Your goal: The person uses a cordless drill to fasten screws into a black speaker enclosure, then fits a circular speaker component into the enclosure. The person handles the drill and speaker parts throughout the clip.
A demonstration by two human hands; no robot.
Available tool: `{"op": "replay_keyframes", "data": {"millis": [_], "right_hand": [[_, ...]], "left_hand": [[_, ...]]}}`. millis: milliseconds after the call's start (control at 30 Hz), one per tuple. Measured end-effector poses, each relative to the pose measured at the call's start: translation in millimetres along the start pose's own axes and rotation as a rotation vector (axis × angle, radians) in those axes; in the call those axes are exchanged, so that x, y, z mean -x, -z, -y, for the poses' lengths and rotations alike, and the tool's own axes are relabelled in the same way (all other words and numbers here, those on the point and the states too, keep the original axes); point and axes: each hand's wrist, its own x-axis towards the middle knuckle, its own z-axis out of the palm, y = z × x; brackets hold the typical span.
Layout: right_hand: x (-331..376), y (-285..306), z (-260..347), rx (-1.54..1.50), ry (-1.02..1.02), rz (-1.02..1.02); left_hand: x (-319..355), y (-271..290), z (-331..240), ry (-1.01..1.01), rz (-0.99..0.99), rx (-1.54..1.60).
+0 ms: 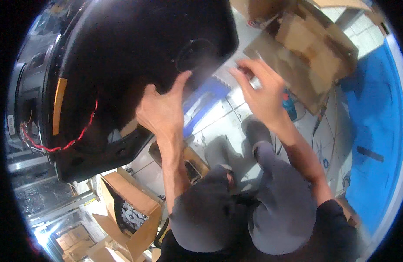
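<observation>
A large black cabinet, which looks like a speaker box, leans across the upper left. A twisted red wire curves out from its left side, beside a flat orange-tan strip. My left hand is at the cabinet's near right side, thumb stretched out and apart from the fingers, with nothing visible in it. To the right of the cabinet, my right hand is raised with thumb and fingertips brought together. Something small and dark may sit between them; blur hides what it is. A thin dark ring shape shows on the cabinet.
A blue plastic piece lies on the tiled floor between my hands. Cardboard stands at the upper right, beside a blue panel. An open carton holding round metallic parts is at the lower left. Scissors lie on the right.
</observation>
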Motion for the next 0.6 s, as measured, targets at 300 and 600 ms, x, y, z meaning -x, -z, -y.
{"op": "replay_keyframes", "data": {"millis": [300,600], "right_hand": [[-38.5,-57.3,-22.3,-0.034,0.207,-0.254],[-38.5,-62.6,-21.8,-0.019,0.172,-0.277]], "left_hand": [[-5.3,5.6,-3.3,0.034,0.078,-0.062],[-5.6,4.6,-5.9,0.017,0.071,-0.127]]}}
